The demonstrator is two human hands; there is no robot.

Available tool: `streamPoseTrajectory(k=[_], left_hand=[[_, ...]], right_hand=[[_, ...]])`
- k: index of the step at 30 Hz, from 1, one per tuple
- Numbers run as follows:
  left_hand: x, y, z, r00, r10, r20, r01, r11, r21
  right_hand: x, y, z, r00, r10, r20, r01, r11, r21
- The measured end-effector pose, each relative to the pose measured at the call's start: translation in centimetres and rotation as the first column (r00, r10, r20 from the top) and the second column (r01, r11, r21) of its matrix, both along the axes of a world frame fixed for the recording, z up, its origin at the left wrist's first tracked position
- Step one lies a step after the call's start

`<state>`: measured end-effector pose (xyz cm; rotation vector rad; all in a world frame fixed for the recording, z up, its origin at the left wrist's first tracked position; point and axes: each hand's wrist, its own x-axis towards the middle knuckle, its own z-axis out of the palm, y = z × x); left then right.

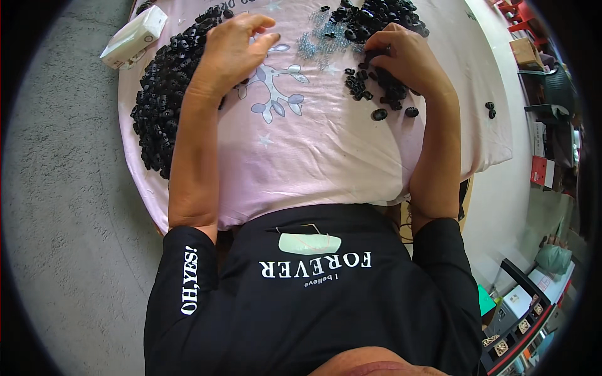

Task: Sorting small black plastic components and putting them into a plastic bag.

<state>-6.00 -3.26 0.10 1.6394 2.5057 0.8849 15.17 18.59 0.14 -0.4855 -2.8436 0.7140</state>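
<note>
My left hand (237, 49) is over the pink cloth, beside the right edge of a large heap of small black plastic pieces (164, 103). Its thumb and forefinger are apart, and nothing shows between them. My right hand (404, 59) is curled among more black parts, its fingertips bent toward the thumb; whatever they grip is too small and dark to make out. Left of those fingertips lies a loose pile of small silvery-blue springs (323, 42). Behind the right hand rises a heap of rounded black parts (382, 15). Smaller black bits (357, 84) lie scattered just below it.
A pink printed cloth (326, 163) covers the table. A white tissue pack (135, 37) sits at its far left edge. Two loose black pieces (491, 109) lie toward the right. Beyond the table on the right are a cardboard box (525, 53) and a dark chair (552, 94).
</note>
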Motion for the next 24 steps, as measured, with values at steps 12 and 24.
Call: streamPoseTrajectory(k=[12,24], left_hand=[[1.7,0.8,-0.2,0.997,-0.080,0.017,0.079,0.997,0.023],[3.1,1.4,-0.4,0.990,-0.124,0.072,0.121,0.992,0.037]], right_hand=[[-0.5,0.4,-0.8,0.988,0.019,-0.152,-0.018,1.000,0.005],[-0.7,-0.5,-0.8,0.987,-0.093,-0.133,0.097,0.995,0.020]])
